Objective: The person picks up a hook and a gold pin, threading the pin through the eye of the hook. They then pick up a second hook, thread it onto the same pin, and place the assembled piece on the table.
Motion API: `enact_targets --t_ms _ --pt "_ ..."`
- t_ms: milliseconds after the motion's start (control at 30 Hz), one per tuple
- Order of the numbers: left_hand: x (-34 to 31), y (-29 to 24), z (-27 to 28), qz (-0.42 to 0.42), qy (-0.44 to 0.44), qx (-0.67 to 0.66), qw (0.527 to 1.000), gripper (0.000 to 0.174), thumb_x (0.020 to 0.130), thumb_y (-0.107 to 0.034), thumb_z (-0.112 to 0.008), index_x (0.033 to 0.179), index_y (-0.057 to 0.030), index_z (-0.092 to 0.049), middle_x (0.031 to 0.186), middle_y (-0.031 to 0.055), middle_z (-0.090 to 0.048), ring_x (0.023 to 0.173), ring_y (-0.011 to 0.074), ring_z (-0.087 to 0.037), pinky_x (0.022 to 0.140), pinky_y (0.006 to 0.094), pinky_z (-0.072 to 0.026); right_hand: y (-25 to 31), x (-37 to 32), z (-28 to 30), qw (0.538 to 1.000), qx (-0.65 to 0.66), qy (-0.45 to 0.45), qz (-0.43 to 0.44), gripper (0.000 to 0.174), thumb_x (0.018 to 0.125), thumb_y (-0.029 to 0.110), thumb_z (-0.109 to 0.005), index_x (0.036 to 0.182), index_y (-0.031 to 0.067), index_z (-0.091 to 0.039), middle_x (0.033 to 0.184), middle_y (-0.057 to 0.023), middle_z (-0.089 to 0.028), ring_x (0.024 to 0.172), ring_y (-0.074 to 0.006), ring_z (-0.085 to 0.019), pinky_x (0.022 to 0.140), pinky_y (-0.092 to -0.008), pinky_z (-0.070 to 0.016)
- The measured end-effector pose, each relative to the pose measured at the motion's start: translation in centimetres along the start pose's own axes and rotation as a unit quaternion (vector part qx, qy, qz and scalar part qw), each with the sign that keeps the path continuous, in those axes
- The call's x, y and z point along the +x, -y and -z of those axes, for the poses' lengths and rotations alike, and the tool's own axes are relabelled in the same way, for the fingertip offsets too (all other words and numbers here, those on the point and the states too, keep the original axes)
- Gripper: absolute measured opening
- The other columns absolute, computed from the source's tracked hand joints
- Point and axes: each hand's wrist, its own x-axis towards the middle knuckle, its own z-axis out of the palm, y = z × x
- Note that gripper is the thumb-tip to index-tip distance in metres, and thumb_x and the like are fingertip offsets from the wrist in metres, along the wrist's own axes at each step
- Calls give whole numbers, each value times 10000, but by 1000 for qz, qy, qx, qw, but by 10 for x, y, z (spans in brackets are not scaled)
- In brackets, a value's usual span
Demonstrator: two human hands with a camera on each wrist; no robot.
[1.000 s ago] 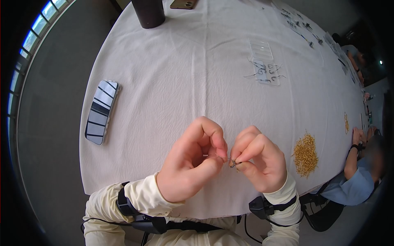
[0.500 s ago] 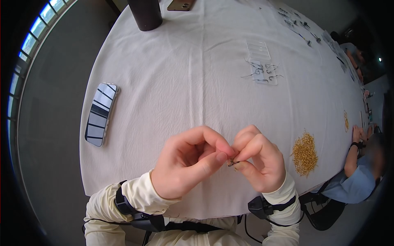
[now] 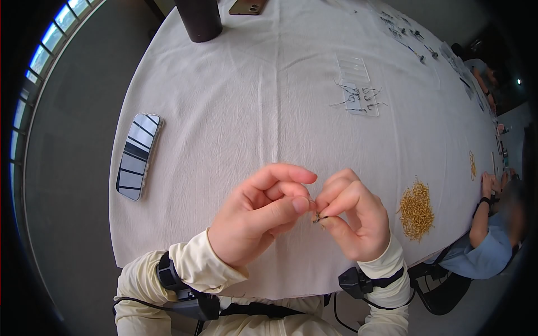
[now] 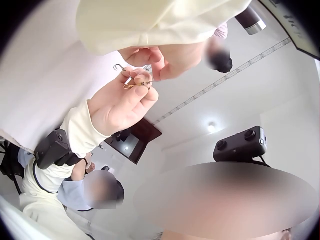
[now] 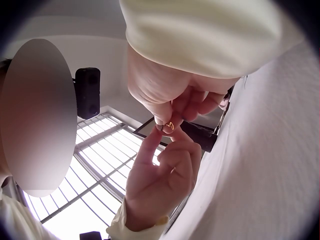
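My right hand [image 3: 358,215] pinches a small fish hook [image 4: 118,67] together with a gold wire loop [image 4: 127,86] between thumb and fingertips. The hook's bent end sticks out past the fingers in the left wrist view, and dark bits show beside the loop. Close against it on the left is my left hand [image 3: 260,215], thumb against a curled finger and index finger raised above them. A thin line seems to run from its fingertips to the pinched pieces; most of it is hidden by the fingers. Both hands are above the white tablecloth [image 3: 213,145].
A heap of small gold pieces [image 3: 416,213] lies right of my right hand. Farther back is an open clear box [image 3: 364,101] with several hooks. A phone [image 3: 138,157] lies at left, a dark cup [image 3: 199,19] at the back. Another person [image 3: 485,241] sits at the right edge.
My left fingertips moved right to meet the right hand's, then the index finger lifted away while the thumb stayed close. The right hand stayed nearly in place, keeping its pinch.
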Motion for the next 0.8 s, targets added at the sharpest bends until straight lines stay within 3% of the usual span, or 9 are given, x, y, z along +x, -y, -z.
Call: enact_targets --t_ms 200,400,567,800 --pt "-3 1 -4 36 -17 -57 998 268 967 -38 -557 1224 -111 -574 951 4 -644 606 30 -358 547 194 -317 0 1 -1 1000 -14 -1 4 225 806 -108 -653 911 55 -539 916 -86 -643 886 -255 -588 785 -352 -491" --pt "-5 -6 -5 94 24 -154 983 208 987 -74 -539 1181 -148 -516 988 -1 -570 596 18 -324 488 168 -261 -1 1 -1 1000 -22 0 7 228 803 -109 -658 912 53 -541 918 -85 -646 884 -254 -589 786 -352 -495" --pt "-2 -4 -5 39 26 -72 996 150 988 -85 -545 1124 -132 -502 974 12 -554 649 32 -355 559 187 -312 2 1 -1 999 -6 -21 -47 182 801 -70 -680 889 51 -575 936 -88 -651 936 -263 -605 817 -350 -492" --pt "1 -7 -5 -19 6 7 1000 130 977 -86 -566 1083 -120 -500 952 21 -556 711 74 -403 645 226 -363 2 0 4 996 -52 -50 -52 124 821 7 -707 870 47 -600 1049 -115 -602 980 -233 -592 881 -334 -457"
